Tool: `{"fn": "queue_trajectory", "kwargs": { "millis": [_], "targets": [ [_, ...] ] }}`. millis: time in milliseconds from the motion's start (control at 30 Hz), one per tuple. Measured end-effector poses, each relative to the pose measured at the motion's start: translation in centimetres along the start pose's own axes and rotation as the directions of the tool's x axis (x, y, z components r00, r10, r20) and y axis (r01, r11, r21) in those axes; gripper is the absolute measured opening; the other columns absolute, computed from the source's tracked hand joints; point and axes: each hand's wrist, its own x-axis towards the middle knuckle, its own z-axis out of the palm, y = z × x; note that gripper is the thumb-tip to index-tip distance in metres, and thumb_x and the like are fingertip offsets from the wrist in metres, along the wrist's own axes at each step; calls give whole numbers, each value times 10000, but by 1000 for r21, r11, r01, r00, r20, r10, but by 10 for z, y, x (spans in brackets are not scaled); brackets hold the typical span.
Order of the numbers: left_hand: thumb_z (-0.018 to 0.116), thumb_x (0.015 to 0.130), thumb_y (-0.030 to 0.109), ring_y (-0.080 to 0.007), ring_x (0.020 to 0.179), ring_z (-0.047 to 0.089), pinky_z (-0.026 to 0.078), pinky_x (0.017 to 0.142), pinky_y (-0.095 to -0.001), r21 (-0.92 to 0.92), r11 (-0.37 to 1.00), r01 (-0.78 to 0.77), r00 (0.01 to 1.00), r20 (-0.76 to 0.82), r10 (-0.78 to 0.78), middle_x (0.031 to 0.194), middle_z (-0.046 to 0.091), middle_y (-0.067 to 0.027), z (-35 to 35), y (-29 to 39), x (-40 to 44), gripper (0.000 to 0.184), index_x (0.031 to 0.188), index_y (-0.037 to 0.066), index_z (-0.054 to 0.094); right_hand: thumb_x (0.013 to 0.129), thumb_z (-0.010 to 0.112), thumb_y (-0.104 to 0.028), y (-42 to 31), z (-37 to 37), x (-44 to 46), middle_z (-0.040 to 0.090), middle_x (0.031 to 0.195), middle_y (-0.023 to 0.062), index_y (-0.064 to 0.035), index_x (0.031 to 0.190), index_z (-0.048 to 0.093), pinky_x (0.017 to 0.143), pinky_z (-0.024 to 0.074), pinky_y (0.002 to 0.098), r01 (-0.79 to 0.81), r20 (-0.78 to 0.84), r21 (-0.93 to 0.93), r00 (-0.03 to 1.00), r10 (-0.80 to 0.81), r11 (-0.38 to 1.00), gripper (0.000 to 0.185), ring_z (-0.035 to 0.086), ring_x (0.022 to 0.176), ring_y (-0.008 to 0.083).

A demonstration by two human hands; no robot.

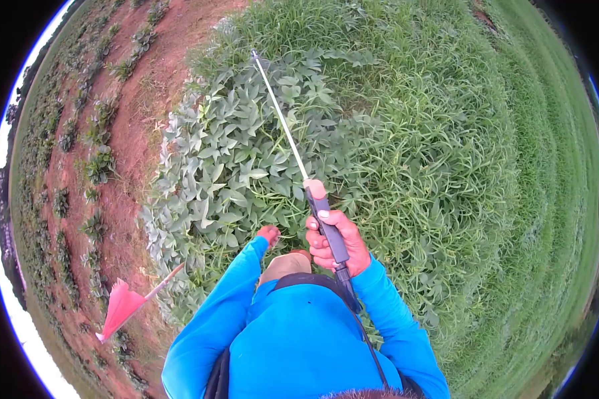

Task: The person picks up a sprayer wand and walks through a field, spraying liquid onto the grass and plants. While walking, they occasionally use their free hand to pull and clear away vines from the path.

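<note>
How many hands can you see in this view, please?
2: the right hand, holding the wand by its dark handle, and the left hand, held apart, near the leafy plants. No others show.

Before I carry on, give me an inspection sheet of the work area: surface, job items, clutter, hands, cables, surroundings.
Surface: broad-leaved plants mixed with tall grass; reddish soil to the left.
Job items: wand, its pale shaft angled forward over the leaves.
Clutter: pink flag on a stick, to the left; how it is fixed cannot be told.
Hands: right hand wrapped around the wand's dark handle; left hand above the leaves, no item visible in it.
Cables: thin dark cord or hose across the blue shirt.
Surroundings: plant rows at left, green field at right.
</note>
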Motion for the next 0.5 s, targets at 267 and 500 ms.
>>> {"fn": "queue_trajectory", "kwargs": {
  "millis": [267, 500],
  "targets": [
    [470, 897, 373, -119, 477, 518, 377, 393, -272, -60, 998, -27, 1000, -17, 26, 681, 587, -10, -34, 30, 20, 330, 924, 74, 606, 902, 514, -340, -69, 48, 83, 430, 609, -5, -80, 869, 479, 335, 334, 222, -43, 100, -127, 993, 56, 991, 265, 350, 406, 70],
    [467, 903, 377, -114, 493, 518, 389, 417, -270, -26, 998, 53, 998, -20, -54, 676, 587, -9, -22, 29, 35, 327, 922, 84, 611, 895, 545, -349, -88, 50, 51, 435, 600, -13, -98, 858, 491, 322, 317, 220, 71, -36, -141, 996, -76, 987, 259, 345, 395, 65]
  ]
}}
